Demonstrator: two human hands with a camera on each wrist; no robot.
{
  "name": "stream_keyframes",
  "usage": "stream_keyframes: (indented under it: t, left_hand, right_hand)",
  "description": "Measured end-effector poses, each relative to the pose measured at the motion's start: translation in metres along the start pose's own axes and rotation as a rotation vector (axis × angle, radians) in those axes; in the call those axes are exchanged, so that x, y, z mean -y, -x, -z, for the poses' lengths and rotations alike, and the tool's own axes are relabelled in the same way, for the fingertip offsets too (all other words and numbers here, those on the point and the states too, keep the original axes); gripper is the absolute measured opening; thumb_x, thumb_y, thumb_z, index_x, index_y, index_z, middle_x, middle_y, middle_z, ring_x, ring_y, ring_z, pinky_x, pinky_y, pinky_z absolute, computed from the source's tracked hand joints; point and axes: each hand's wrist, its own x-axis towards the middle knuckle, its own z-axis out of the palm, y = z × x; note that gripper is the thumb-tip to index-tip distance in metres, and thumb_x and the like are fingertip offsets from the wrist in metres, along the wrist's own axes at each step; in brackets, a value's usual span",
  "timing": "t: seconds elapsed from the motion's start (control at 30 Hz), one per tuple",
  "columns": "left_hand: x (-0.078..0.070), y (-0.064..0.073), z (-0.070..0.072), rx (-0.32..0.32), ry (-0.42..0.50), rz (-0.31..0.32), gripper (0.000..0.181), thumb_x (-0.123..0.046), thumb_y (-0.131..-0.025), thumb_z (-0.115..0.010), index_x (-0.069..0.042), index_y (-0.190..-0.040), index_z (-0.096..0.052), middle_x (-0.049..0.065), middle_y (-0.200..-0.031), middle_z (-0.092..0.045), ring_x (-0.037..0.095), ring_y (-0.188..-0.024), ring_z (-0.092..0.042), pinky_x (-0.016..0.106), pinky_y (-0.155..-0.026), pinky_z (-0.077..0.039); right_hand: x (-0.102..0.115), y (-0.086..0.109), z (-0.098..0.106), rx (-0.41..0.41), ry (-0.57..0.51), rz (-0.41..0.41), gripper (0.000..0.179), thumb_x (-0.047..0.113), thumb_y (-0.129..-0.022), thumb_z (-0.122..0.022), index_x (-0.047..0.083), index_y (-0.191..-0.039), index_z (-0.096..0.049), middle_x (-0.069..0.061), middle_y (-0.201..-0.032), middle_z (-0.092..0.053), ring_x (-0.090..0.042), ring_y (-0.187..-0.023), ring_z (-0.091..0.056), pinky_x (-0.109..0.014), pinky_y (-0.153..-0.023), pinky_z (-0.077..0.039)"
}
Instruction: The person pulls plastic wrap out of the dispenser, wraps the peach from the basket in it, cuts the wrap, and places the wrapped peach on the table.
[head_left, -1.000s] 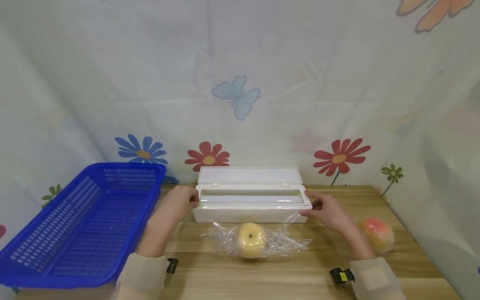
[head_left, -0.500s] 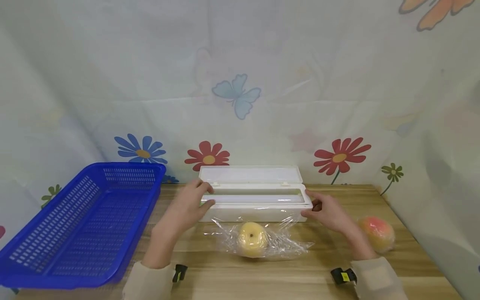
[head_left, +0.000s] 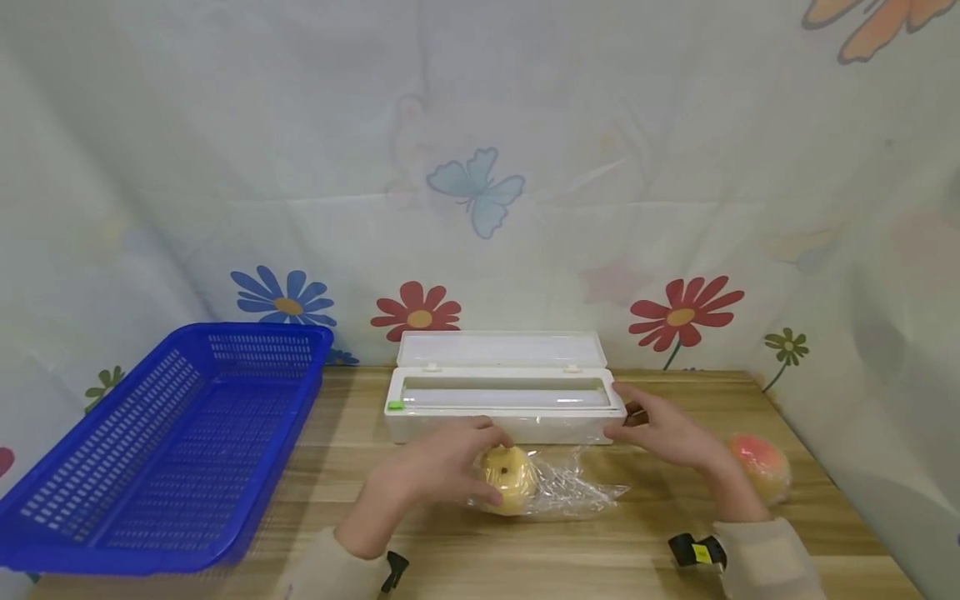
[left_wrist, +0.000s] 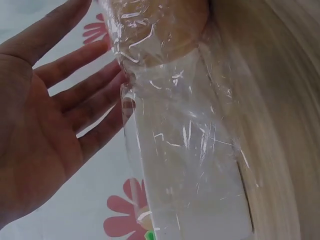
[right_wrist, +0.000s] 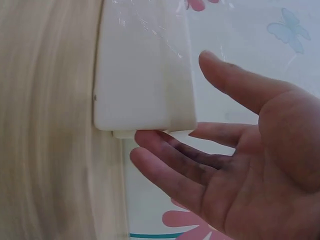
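A round yellow fruit [head_left: 512, 479] lies on the table, with clear cling film [head_left: 566, 485] around it spreading to the right. My left hand [head_left: 438, 467] is at the fruit's left side, thumb and fingers spread about it; in the left wrist view its fingers [left_wrist: 97, 100] look relaxed, right at the film. Behind the fruit stands a white cling film dispenser [head_left: 442, 429] with its lid [head_left: 501, 348] raised and a film roll [head_left: 502, 398] inside. My right hand [head_left: 667, 429] is at the dispenser's right end, thumb apart from it and fingertips [right_wrist: 145, 137] close to its end wall.
A blue plastic basket [head_left: 270, 467] stands at the left. To the right, beyond my right wrist, a pink and yellow fruit [head_left: 761, 467] sits wrapped in film. A flower-printed cloth [head_left: 480, 275] hangs behind the wooden table [head_left: 570, 558].
My left hand has left the dispenser's left end and come forward and right to the yellow fruit. My right hand stays at the right end, its thumb and fingers slightly looser.
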Motion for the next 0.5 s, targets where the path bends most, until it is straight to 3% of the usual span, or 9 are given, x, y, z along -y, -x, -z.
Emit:
stream_keyframes:
  t: [0.2,0.37,0.5]
  left_hand:
    - [-0.001,-0.001,-0.006,-0.038,-0.043,0.005,0.062,-0.038,-0.076,-0.092,-0.013,-0.125,-0.065,-0.004,-0.115,-0.058,0.009,-0.098,-0.055,0.028,-0.09,-0.05]
    - [0.0,-0.003,-0.011,-0.051,-0.13,0.028,0.07,-0.041,-0.072,-0.095,-0.011,-0.125,-0.06,-0.003,-0.11,-0.055,0.011,-0.096,-0.054,0.029,-0.089,-0.051]
    - [-0.002,-0.005,-0.016,-0.063,-0.2,0.043,0.075,-0.044,-0.07,-0.095,-0.011,-0.127,-0.058,-0.002,-0.11,-0.055,0.013,-0.099,-0.056,0.031,-0.092,-0.051]
  right_hand:
    - [0.003,0.004,0.005,0.052,-0.043,-0.008,0.073,0.022,-0.096,-0.074,-0.01,-0.151,-0.037,-0.016,-0.117,-0.062,-0.031,-0.106,-0.06,-0.037,-0.081,-0.054]
    - [0.006,0.01,0.011,0.088,-0.079,-0.018,0.075,0.021,-0.095,-0.075,-0.01,-0.151,-0.037,-0.021,-0.128,-0.06,-0.041,-0.116,-0.057,-0.039,-0.086,-0.055]
    - [0.011,0.016,0.015,0.078,-0.021,-0.022,0.074,0.025,-0.095,-0.075,-0.008,-0.151,-0.04,-0.026,-0.139,-0.055,-0.047,-0.126,-0.053,-0.046,-0.093,-0.054]
